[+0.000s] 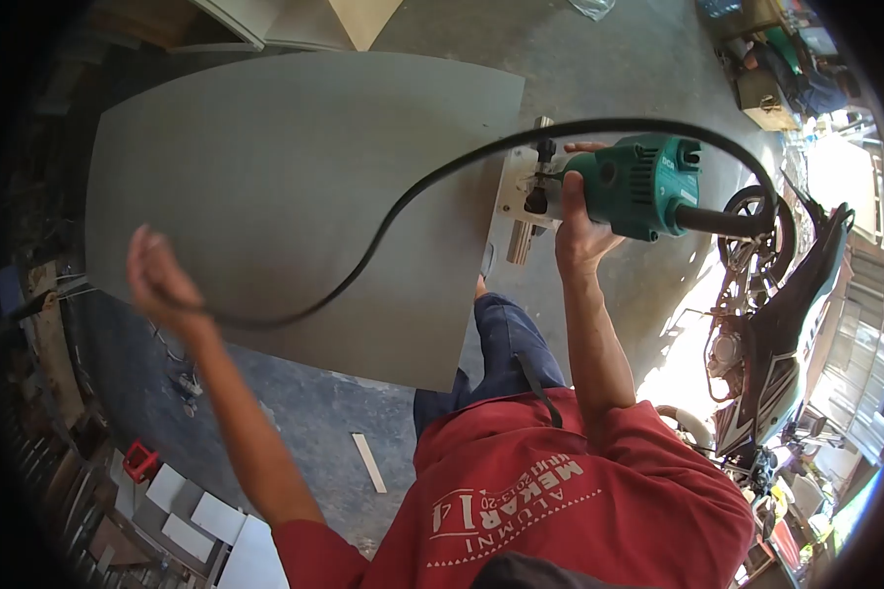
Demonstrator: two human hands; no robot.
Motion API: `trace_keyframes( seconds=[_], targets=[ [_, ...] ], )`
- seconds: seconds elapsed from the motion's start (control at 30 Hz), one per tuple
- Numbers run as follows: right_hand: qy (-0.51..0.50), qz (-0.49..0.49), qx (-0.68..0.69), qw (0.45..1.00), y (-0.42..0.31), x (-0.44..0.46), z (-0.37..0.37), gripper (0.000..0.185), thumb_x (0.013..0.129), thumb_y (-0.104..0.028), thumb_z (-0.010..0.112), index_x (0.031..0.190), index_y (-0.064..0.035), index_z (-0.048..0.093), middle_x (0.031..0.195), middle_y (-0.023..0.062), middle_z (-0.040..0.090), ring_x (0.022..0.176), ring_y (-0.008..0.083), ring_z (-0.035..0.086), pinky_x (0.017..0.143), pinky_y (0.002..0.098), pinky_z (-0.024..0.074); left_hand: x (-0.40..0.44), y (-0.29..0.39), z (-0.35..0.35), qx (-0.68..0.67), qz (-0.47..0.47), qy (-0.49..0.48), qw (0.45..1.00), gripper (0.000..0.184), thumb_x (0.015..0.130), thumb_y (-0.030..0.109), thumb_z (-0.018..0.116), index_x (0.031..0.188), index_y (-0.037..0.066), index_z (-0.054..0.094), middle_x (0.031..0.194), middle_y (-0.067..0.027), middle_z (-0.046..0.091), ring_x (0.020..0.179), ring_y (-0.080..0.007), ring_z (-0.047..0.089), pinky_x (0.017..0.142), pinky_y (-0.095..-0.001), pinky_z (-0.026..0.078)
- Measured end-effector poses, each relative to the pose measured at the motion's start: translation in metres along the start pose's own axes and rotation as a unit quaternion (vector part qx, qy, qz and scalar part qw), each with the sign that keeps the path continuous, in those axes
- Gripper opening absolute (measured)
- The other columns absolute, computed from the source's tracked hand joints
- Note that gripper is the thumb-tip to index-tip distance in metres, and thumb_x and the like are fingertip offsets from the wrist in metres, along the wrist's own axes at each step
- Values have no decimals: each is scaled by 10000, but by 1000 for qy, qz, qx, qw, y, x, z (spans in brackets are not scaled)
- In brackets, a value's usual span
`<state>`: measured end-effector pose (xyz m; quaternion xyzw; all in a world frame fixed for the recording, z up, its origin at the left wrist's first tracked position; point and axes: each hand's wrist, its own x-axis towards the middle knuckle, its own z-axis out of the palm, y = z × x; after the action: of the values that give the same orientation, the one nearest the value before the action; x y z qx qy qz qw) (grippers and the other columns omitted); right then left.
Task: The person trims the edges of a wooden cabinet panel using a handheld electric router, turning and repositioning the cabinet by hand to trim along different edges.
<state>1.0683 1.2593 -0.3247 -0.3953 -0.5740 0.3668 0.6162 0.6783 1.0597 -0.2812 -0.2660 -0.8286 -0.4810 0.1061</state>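
From where I stand, the router (629,191) is in the right hand (581,236), fingers wrapped round its body, beside the right edge of the big grey panel (304,177). Its base plate (509,191) sits at that edge; whether it bears on the panel or hangs just clear, I can't say. The left hand (162,280) is over the panel's far left side, blurred, with the cord (609,126) running to it; I can't tell whether the fingers are closed on it.

The cord worries me most. It loops high over the router and sags back across the panel, so a tug from the left could twist the tool in a one-handed hold, or slack could drop near the base. A tipped plate might mark the panel's edge, and the thigh in blue trousers (516,339) is close to the near corner.

There is bare floor (614,93) beyond the router. To the right, the motorbike (771,348) limits how far one could swing back, and a loose strip (368,461) lies underfoot behind the panel's near edge.
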Motion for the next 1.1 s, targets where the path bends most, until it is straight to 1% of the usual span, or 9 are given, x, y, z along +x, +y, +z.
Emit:
trace_keyframes(
  seconds=[0.07,0.13,0.2,0.3,0.5,0.7,0.83,0.9,1.1],
  targets=[
    [-2,-6,-48,999,4,2,9,396,880,-232,780,1125,25,604,1038,140,693,994,253,679,924,393,526,-27,-28,48,7,-25,-44,999,387,989,289,670,1266,19,688,1299,-152,673,1222,-271,617,1068,-386,459],
    [-12,-23,-53,998,12,4,15,400,882,-232,781,1129,26,601,1036,142,693,987,254,681,926,398,528,-42,-55,78,16,-28,-57,998,407,975,300,687,1276,27,678,1353,-168,641,1276,-301,592,1078,-409,456],
    [-24,-38,-57,997,12,1,17,405,883,-232,781,1134,27,597,1035,143,692,980,256,683,927,404,530,-59,-76,84,169,64,-30,983,440,965,310,700,1297,23,660,1428,-195,566,1344,-341,526,1109,-438,426],
    [-31,-78,-52,995,16,1,23,409,887,-222,778,1147,34,592,1042,152,692,978,258,687,912,400,537,-60,-59,84,117,47,-38,991,469,942,327,720,1300,32,651,1426,-197,547,1357,-369,499,1113,-467,422],
    [-2,-76,-32,997,29,3,33,449,895,-220,759,1148,103,576,1044,191,689,932,261,698,839,387,614,-57,-70,88,150,73,-51,985,465,914,345,738,1272,56,672,1380,-166,584,1305,-352,542,1090,-443,442],
    [-25,-67,-37,997,30,2,38,515,898,-248,752,1206,102,534,1056,201,677,919,272,694,833,395,616,-57,-73,88,198,101,-49,974,470,890,371,735,1265,92,687,1371,-141,597,1272,-332,571,1052,-437,473],
    [-6,-58,-3,998,38,7,40,530,886,-249,760,1194,102,510,1048,206,666,907,279,688,807,391,622,-62,-59,93,181,54,-36,981,460,897,377,720,1262,98,690,1359,-134,607,1262,-324,579,1040,-433,481],
    [-9,-60,-9,998,37,8,43,534,889,-267,756,1187,101,509,1044,207,661,906,277,687,802,389,623,-66,-50,94,173,96,-10,980,399,903,100,667,1285,7,598,1338,-200,603,1247,-384,573,1055,-483,480],
    [-5,-82,-33,996,42,16,46,555,904,-337,735,1162,109,529,1036,210,647,905,277,680,779,386,631,-67,-70,101,200,134,12,971,432,874,113,722,1277,44,582,1306,-194,577,1205,-378,570,984,-506,507]
  ],
)
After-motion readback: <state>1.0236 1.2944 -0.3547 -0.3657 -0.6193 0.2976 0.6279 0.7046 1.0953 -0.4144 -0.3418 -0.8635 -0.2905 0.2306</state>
